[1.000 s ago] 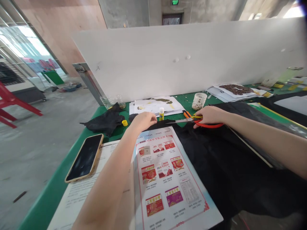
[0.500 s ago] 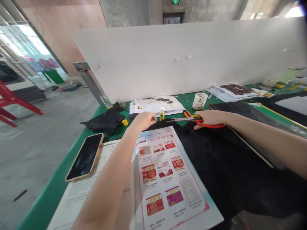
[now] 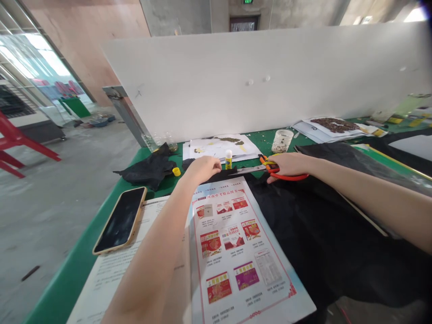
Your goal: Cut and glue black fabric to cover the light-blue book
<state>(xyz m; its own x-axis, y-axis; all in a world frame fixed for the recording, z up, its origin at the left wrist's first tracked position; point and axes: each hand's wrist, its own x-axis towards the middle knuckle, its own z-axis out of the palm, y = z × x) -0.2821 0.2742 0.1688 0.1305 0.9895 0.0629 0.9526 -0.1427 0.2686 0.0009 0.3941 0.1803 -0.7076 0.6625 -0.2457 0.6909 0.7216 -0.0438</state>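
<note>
Black cloth (image 3: 303, 252) spreads over the table's right side, its far edge running beyond the printed book (image 3: 243, 252). My right hand (image 3: 289, 164) grips the red-handled scissors (image 3: 251, 169), whose blades point left along that far edge. Just left of the blade tips, my left hand (image 3: 206, 168) pinches the cloth with closed fingers; the fingertips are partly hidden. An uncapped glue stick (image 3: 228, 159) stands upright behind the blades, and its yellow cap (image 3: 176, 172) lies left of my left hand.
A phone (image 3: 120, 220) rests on an open book's page (image 3: 111, 279) at the left. Crumpled black cloth (image 3: 150, 171) lies near the table's left edge. Behind are paper sheets (image 3: 202, 153), a plastic cup (image 3: 282, 141) and a tall white panel (image 3: 202, 85). Orange-handled pliers or cutters (image 3: 262, 158) lie beside the scissors.
My right hand and the scissors have moved a little to the left, bringing the blades closer to my left hand. My left hand stays almost in place.
</note>
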